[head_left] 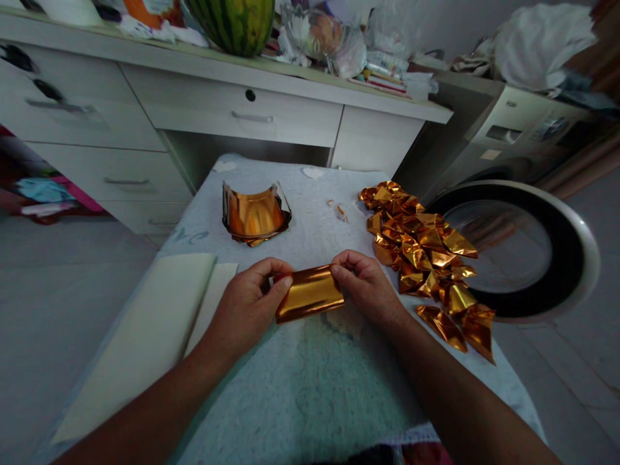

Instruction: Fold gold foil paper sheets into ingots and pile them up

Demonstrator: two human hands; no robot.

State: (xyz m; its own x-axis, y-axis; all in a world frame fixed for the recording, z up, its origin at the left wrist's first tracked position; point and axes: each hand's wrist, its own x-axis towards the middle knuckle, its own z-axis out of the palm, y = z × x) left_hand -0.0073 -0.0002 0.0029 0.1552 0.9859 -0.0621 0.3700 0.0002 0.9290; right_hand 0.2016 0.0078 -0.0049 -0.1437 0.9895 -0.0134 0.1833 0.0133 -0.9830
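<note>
A shiny gold foil sheet [312,294], its edges curling a little, is stretched between my two hands above the cloth-covered table [310,387]. My left hand [256,297] pinches its left end, thumb on top. At the upper right corner, my right hand [365,281] grips it between thumb and fingers. Beyond my left hand lies a curved stack of gold foil sheets [256,216]. To the right of my right hand spreads a pile of folded gold foil pieces [421,245].
Pale paper sheets [140,329] lie at the table's left. Small scraps [341,212] sit near the middle. Behind stands a white drawer desk [242,116] bearing a watermelon [232,22] and clutter. An open washing machine door [576,258] flanks the table's right side.
</note>
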